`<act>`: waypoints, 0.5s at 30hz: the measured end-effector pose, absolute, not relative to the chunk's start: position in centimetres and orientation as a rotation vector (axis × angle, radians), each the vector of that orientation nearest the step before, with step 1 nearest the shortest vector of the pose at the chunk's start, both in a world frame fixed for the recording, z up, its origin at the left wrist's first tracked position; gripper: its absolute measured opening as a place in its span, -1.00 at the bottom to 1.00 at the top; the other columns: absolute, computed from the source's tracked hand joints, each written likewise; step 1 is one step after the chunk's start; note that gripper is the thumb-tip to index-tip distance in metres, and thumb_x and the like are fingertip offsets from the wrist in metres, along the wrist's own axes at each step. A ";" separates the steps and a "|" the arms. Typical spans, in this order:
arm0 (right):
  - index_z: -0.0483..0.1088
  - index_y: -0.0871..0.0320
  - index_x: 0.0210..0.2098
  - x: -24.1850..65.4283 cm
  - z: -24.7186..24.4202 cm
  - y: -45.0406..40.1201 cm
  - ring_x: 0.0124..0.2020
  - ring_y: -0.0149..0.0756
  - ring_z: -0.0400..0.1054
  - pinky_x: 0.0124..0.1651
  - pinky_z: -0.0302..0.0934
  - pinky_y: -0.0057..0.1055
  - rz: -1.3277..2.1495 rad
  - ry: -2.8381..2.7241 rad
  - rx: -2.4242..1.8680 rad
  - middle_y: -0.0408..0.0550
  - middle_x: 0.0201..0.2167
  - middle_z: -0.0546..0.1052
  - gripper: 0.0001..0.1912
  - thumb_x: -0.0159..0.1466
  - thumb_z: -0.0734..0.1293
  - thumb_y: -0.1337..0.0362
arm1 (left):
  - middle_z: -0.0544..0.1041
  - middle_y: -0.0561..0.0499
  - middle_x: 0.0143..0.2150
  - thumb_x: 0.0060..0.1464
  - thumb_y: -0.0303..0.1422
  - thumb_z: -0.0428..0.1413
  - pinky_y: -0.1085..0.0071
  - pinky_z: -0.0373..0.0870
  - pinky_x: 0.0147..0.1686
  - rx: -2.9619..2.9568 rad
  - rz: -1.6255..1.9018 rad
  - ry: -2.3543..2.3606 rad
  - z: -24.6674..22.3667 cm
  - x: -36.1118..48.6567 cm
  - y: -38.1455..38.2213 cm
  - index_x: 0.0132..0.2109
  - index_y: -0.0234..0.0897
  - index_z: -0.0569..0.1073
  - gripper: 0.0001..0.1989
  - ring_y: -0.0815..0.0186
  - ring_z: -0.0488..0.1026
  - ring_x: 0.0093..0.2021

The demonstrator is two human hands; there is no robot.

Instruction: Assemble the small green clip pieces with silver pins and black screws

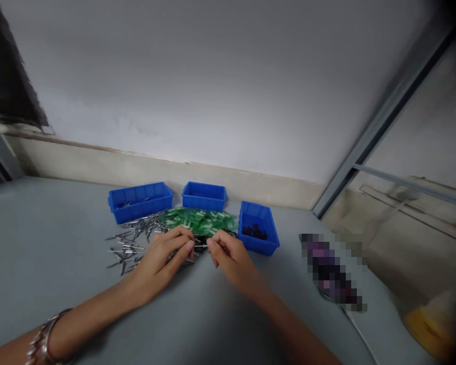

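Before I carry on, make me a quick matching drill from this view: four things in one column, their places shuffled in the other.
Things
1. Green pieces
2. Dark pieces
3. Bracelets
4. Thin metal piece

Places
A. On the left wrist
B. Between the fingertips of the left hand and the right hand
C. Inside the right-hand blue bin
D. Heaped in front of the middle blue bin

Pairs: 1-D, 2-C, 3-A, 4-B

Glossy blue plastic trays (204, 196), shiny metal rods (127, 248), smooth matt grey tabletop (61, 228).
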State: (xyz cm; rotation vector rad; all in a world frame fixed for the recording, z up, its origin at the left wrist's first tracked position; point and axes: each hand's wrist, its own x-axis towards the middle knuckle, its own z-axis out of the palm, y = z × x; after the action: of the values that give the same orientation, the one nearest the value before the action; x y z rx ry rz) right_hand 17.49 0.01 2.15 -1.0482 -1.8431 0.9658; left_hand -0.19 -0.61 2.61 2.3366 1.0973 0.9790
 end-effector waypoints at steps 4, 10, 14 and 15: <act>0.13 0.14 -0.55 17.5 2.2 -0.1 -0.58 -0.47 0.05 -0.50 -0.07 -0.48 0.967 -1.842 -1.066 -0.24 -0.65 0.17 -0.68 0.25 0.09 0.11 | 0.34 0.00 -0.29 0.22 -0.35 -0.18 0.45 0.21 -0.27 2.330 1.021 1.053 2.5 -0.2 -0.7 -0.42 -0.30 0.33 -0.69 0.34 0.29 -0.27; 0.14 0.15 -0.60 17.5 2.3 -0.1 -0.59 -0.46 0.09 -0.48 -0.02 -0.47 0.946 -1.850 -1.079 -0.22 -0.67 0.18 -0.62 0.27 0.04 0.11 | 0.34 0.01 -0.27 0.21 -0.37 -0.16 0.43 0.20 -0.23 2.339 1.022 1.047 2.5 -0.2 -0.8 -0.39 -0.29 0.33 -0.74 0.34 0.29 -0.24; 0.11 0.14 -0.61 17.5 2.3 -0.1 -0.58 -0.46 0.07 -0.48 -0.03 -0.47 0.906 -1.835 -1.081 -0.22 -0.66 0.18 -0.64 0.26 0.07 0.12 | 0.34 0.02 -0.25 0.20 -0.38 -0.14 0.42 0.19 -0.20 2.339 1.005 1.042 2.3 -0.2 -0.8 -0.36 -0.28 0.34 -0.78 0.34 0.29 -0.22; 0.11 0.14 -0.61 17.5 2.3 -0.1 -0.58 -0.46 0.07 -0.48 -0.03 -0.47 0.910 -1.830 -1.081 -0.22 -0.65 0.18 -0.64 0.26 0.07 0.12 | 0.34 0.02 -0.25 0.20 -0.38 -0.14 0.42 0.19 -0.20 2.339 1.010 1.040 2.3 -0.2 -0.7 -0.36 -0.28 0.33 -0.78 0.34 0.29 -0.22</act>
State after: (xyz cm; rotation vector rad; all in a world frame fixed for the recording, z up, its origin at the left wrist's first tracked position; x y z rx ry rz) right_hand 17.51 -0.08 2.31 -1.0814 -1.8301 0.9099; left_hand -0.25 -0.75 2.29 2.3386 1.0404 1.0102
